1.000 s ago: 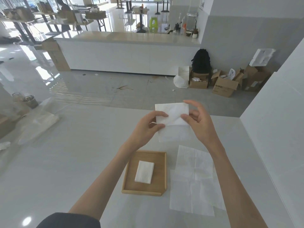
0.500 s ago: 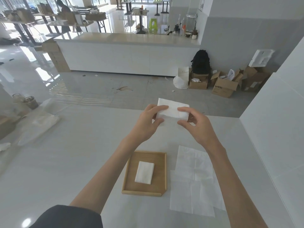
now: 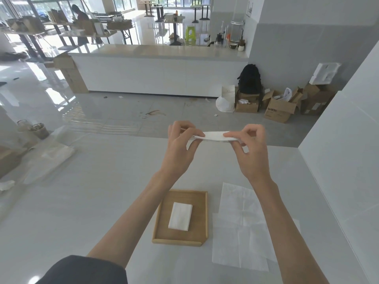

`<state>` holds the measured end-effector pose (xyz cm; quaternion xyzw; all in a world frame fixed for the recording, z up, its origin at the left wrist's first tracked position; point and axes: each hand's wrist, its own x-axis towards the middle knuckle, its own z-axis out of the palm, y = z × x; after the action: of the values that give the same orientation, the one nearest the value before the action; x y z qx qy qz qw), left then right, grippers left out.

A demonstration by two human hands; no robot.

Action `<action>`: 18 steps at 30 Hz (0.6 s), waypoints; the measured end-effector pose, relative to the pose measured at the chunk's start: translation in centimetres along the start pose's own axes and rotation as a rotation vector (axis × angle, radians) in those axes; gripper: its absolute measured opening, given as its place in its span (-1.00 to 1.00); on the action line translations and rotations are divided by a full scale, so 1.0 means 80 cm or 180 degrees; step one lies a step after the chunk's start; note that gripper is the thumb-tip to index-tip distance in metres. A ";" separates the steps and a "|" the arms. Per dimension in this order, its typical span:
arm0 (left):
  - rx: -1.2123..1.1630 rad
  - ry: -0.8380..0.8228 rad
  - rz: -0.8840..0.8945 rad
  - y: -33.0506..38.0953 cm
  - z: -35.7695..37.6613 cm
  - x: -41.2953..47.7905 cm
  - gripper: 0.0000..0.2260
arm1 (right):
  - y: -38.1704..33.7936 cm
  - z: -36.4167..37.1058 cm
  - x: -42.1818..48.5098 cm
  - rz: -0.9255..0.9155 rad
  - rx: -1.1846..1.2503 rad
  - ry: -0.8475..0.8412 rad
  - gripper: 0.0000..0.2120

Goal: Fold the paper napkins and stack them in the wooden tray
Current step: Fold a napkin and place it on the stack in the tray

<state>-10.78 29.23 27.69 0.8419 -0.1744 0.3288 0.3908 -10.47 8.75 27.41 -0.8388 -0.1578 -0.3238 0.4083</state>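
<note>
I hold a folded white napkin (image 3: 213,136) flat and nearly edge-on in the air above the far part of the table. My left hand (image 3: 180,146) pinches its left end and my right hand (image 3: 251,148) pinches its right end. Below, nearer to me, the wooden tray (image 3: 200,214) lies on the table with one folded napkin in the tray (image 3: 180,216) at its middle. Unfolded napkins (image 3: 240,228) lie spread flat on the table just right of the tray, partly under my right forearm.
A white wall (image 3: 348,171) borders the table on the right. Clear plastic bags (image 3: 49,158) and two small pots (image 3: 38,130) sit at the table's far left. Beyond the far edge are open floor, a white counter (image 3: 160,72) and cardboard boxes (image 3: 279,108).
The napkin went from an upright sheet to a narrower fold and now lies flat between my hands. Both hands moved apart to its ends and slightly up.
</note>
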 end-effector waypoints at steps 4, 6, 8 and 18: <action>0.0235 0.0418 0.0683 0.000 0.006 -0.006 -0.76 | -0.018 0.004 -0.003 0.0915 0.1037 0.0167 -0.76; 0.0408 0.0474 0.1117 -0.002 0.011 -0.015 -0.71 | -0.029 0.002 -0.004 0.1684 0.2068 -0.0112 -0.74; 0.0621 0.0541 0.1380 -0.003 0.016 -0.027 -0.71 | -0.032 -0.002 -0.004 0.2247 0.2950 -0.0360 -0.68; -0.0167 0.0204 -0.0516 0.021 0.002 -0.111 -0.67 | -0.031 0.008 0.027 0.1493 0.1945 -0.1327 -0.49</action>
<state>-18.09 28.38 22.40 0.8317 -0.1016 0.3182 0.4435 -9.90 10.74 30.02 -0.7400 -0.1306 0.0155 0.6596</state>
